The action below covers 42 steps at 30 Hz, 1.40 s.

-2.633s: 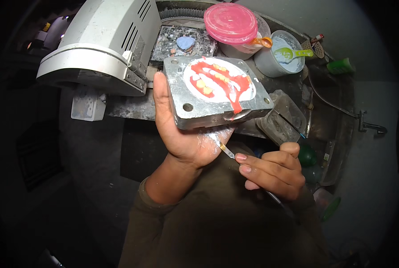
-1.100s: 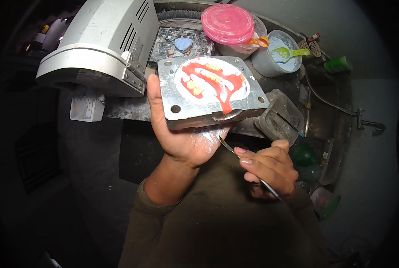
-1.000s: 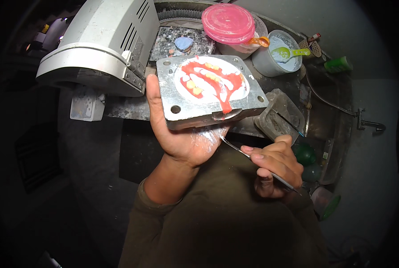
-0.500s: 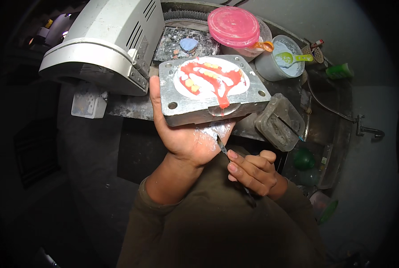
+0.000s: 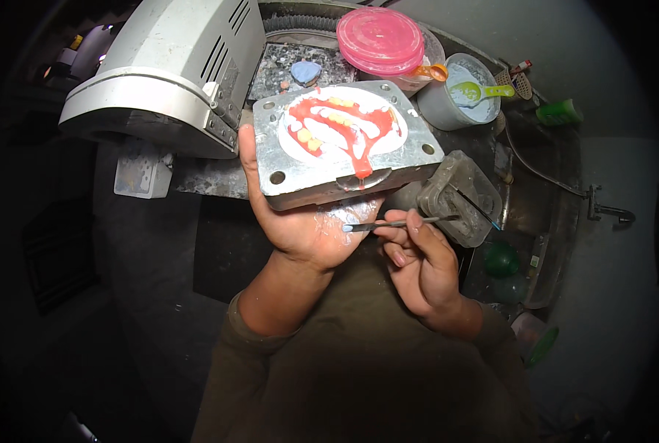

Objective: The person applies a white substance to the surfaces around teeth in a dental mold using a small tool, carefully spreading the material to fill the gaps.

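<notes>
Seemingly at the step of gathering pale paste (image 5: pixel 336 214) off the palm of my left hand (image 5: pixel 296 238), I pinched a slim spatula (image 5: pixel 366 227) between thumb and fingers of my right hand (image 5: pixel 429 266), just right of centre in the head view. Its tip carried a pale dab over the palm; contact I could not tell. My left hand, half open, bore the metal block (image 5: pixel 412 148) above centre, thumb along its side, fingers hidden. Red material (image 5: pixel 357 144) streaked its white filling (image 5: pixel 334 134). The next move, I judged, called for a level block and light, steady spatula pressure.
</notes>
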{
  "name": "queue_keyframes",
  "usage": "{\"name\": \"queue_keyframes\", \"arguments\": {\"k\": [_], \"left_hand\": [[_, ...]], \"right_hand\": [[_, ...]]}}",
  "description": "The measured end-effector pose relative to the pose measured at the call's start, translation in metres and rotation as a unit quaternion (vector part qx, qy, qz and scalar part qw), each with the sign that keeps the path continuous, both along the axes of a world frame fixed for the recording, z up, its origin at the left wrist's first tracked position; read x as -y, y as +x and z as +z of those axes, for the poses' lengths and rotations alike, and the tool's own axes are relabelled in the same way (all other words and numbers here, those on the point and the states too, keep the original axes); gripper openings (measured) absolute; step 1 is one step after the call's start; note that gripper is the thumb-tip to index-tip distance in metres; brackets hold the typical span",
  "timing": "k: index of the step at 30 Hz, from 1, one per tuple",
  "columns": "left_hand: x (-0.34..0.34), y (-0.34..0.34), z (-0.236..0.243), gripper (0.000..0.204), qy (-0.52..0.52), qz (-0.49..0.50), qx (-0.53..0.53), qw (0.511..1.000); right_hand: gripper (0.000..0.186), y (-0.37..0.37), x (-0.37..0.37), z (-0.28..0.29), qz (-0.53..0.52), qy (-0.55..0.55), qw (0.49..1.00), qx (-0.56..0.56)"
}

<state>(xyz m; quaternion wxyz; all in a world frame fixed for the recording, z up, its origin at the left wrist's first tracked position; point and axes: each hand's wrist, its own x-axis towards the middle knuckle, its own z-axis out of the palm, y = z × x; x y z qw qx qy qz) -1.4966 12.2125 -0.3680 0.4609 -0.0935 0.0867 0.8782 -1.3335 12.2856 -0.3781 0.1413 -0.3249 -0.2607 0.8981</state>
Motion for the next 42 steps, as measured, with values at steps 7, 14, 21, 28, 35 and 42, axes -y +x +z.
{"name": "queue_keyframes", "arguments": {"k": [7,14,21,28,35,42], "left_hand": [[0.0,0.0,-0.002,0.081,-0.009,-0.001,-0.012,1.0],[0.005,0.003,-0.008,0.083,-0.01,0.019,-0.017,1.0],[0.011,0.007,-0.008,0.074,-0.009,0.051,-0.017,0.999],[0.018,0.01,-0.012,0.066,-0.008,0.069,-0.003,0.998],[0.025,0.01,-0.02,0.067,-0.008,0.078,-0.032,0.996],[0.035,0.009,-0.009,0.071,0.018,0.061,-0.015,0.998]], "right_hand": [[0.034,0.009,-0.006,-0.019,-0.031,-0.116,0.992,0.025],[0.032,0.018,-0.011,0.002,-0.062,0.343,0.936,-0.052],[0.024,0.006,-0.005,0.02,0.013,0.5,0.866,-0.021],[0.021,0.004,-0.004,0.02,0.062,0.593,0.802,-0.03],[0.019,0.01,0.002,0.025,0.073,0.555,0.828,-0.038],[0.032,0.011,0.011,0.019,0.117,0.827,0.535,-0.129]]}}
